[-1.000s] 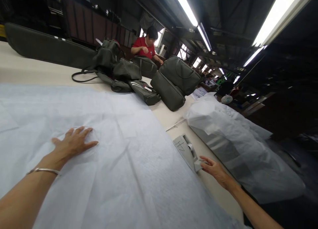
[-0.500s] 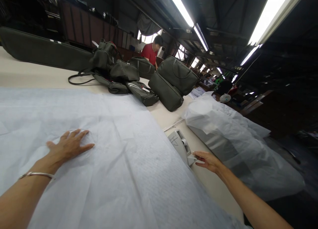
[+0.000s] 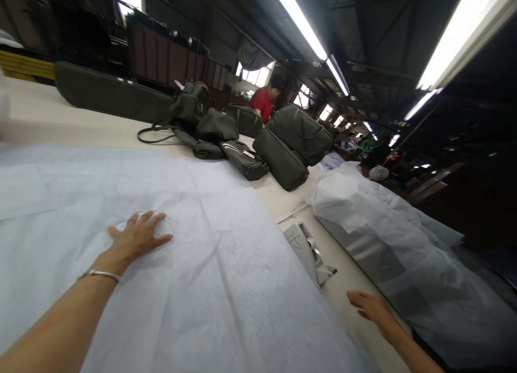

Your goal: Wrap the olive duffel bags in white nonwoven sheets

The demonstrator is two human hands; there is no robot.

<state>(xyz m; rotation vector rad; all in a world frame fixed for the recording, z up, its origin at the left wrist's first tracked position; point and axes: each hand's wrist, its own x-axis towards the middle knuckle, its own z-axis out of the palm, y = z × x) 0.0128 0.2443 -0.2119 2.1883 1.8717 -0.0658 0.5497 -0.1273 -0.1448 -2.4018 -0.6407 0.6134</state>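
Note:
My left hand [image 3: 139, 235] lies flat with fingers spread on a large, thin white sheet [image 3: 189, 287] that covers the near part of the table. A bracelet is on that wrist. Beyond the sheet's right edge stands a grey tape dispenser [image 3: 301, 249] with a dark mark drawn on its side. My right hand [image 3: 374, 308] is over the table, to the right of the dispenser and apart from it. Its fingers are drawn together and slightly blurred; anything thin between them cannot be made out.
Several dark green bags [image 3: 285, 157] are clustered at the back of the table [image 3: 92, 130], beside a long dark case [image 3: 109, 95]. Translucent plastic [image 3: 379, 227] covers a bulky item on the right. A person in a red top [image 3: 263, 101] stands behind the bags.
My right hand has come away from the front of the tape dispenser, toward me and to the right. My left hand stays flat on the sheet; the view has turned slightly left.

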